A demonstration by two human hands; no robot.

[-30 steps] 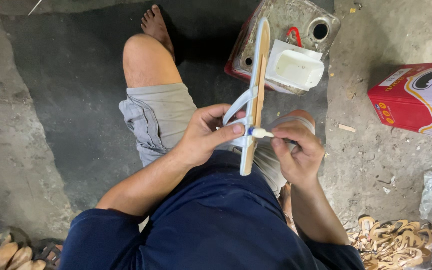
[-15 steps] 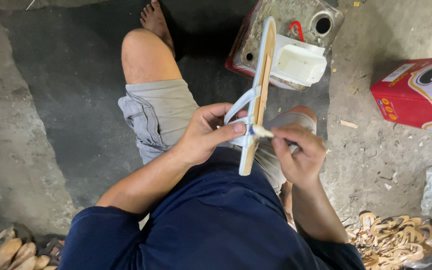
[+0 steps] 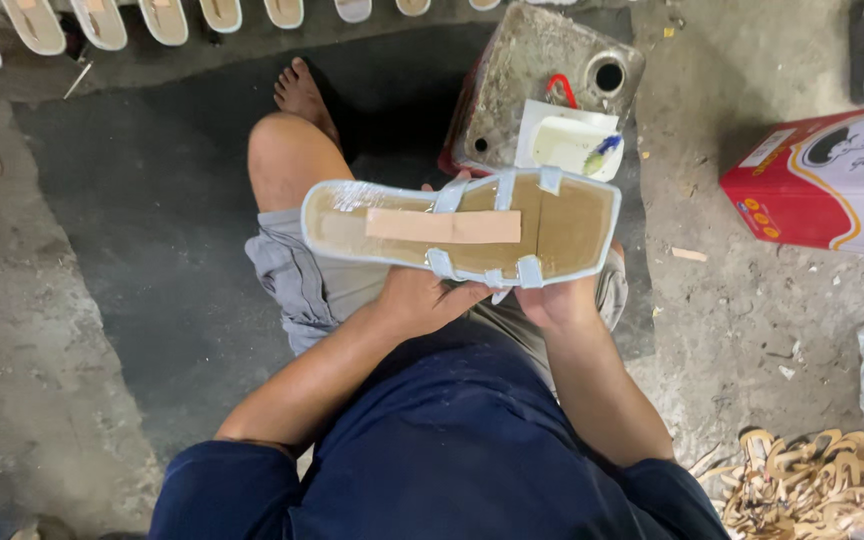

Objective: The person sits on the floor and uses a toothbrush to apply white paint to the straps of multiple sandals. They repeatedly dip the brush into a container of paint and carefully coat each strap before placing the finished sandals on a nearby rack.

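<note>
**Sandal sole held flat, underside up, over the lap**

Seated person, seen from above, dark blue shirt, grey shorts, one bare knee and foot stretched toward the far side of the concrete floor (image 3: pixel 62 330).

Sandal sole (image 3: pixel 457 228): lies lengthwise left to right, held above the lap, tan face turned up to the camera. Pale blue edging runs round the rim. Pale blue strap ends are folded over onto the tan face near its right half, some at the far edge, some at the near edge. A pinkish strip runs along the middle of the sole.

Left hand (image 3: pixel 422 298): under the near edge of the sole, about midway along; grip closed on the sole, fingers curled up against it.

Right hand (image 3: pixel 552 298): under the near edge toward the right end; grip likewise closed on the sole, thumb side at the strap ends.

Around it:
- Grimy metal can (image 3: pixel 542 85) just beyond the sole, with a round opening on top.
- White tub (image 3: pixel 567 140) resting on the can, a small brush with a blue handle (image 3: pixel 604 148) lying in it.
- Red and white carton (image 3: pixel 822 180) well to the right.
- Heap of tan straps (image 3: pixel 822 485) at near right.
- Row of pale soles (image 3: pixel 162 18) along the far edge.
</note>
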